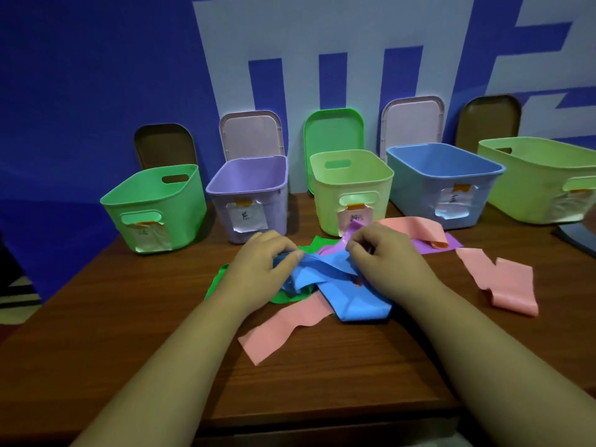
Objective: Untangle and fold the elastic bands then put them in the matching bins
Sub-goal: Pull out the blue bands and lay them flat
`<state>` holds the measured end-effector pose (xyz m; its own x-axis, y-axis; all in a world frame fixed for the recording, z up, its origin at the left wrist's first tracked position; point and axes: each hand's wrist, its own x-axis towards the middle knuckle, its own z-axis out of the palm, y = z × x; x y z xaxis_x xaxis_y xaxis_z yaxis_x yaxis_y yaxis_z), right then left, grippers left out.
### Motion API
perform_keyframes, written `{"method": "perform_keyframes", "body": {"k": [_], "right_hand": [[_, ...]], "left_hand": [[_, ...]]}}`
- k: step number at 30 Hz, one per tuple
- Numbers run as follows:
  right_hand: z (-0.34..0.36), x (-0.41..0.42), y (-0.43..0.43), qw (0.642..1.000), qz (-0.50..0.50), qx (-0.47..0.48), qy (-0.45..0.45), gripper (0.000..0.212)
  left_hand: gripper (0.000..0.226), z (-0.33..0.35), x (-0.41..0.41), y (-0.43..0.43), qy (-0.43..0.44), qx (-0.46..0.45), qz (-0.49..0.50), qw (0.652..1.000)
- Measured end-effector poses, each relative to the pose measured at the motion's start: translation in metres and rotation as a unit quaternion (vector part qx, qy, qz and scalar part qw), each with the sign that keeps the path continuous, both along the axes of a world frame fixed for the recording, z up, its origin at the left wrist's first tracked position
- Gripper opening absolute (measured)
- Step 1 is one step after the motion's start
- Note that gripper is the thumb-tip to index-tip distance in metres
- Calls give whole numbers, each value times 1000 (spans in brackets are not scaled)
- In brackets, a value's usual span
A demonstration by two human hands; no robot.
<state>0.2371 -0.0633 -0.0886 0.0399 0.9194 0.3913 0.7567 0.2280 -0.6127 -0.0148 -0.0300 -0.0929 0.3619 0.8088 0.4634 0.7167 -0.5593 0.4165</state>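
In the centre of the frame the tangle of elastic bands lies on the desk (pixel 322 382), just in front of the row of bins. The left hand (pixel 264 256) has its fingers (pixel 290 253) curled round a bunched part of the blue band (pixel 348 291). The right hand (pixel 380 253) has its fingers (pixel 354 250) pressed together in a pinch on what looks like the purple band (pixel 432 245), where it crosses the blue one.

The step in hand appears to be parting these two. It would go best if the person holds the blue bunch down and draws the purple strip out slowly along its own length, watching for the loop that catches. A hard tug on stretchy material would likely tighten the knot or drag the green band (pixel 219 279) and the pink band (pixel 280 330) along, since both run under the pile. A second pink strip (pixel 503 282) lies apart to the right.

The desk is dark wood grain and fills the lower frame. Across the middle stand a green bin (pixel 151 201), a purple bin (pixel 248 188), a pale yellow-green bin (pixel 351 175), a blue bin (pixel 445 175) and a larger light green bin (pixel 541 169), each with a paper label too blurred to read. All of them look empty. Lids lean behind them against a blue wall (pixel 80 75) with pale blocks.
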Motion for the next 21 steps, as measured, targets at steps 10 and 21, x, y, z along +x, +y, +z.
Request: {"method": "perform_keyframes", "body": {"k": [10,21], "right_hand": [[17,108,-38,880,-347,-275,-171,66],[23,141,-47,897,-251,-285,-225,23]], "left_hand": [[15,35,85,-28,95,-2,-118,989],[47,2,156,-24,248,-52,25,967]]}}
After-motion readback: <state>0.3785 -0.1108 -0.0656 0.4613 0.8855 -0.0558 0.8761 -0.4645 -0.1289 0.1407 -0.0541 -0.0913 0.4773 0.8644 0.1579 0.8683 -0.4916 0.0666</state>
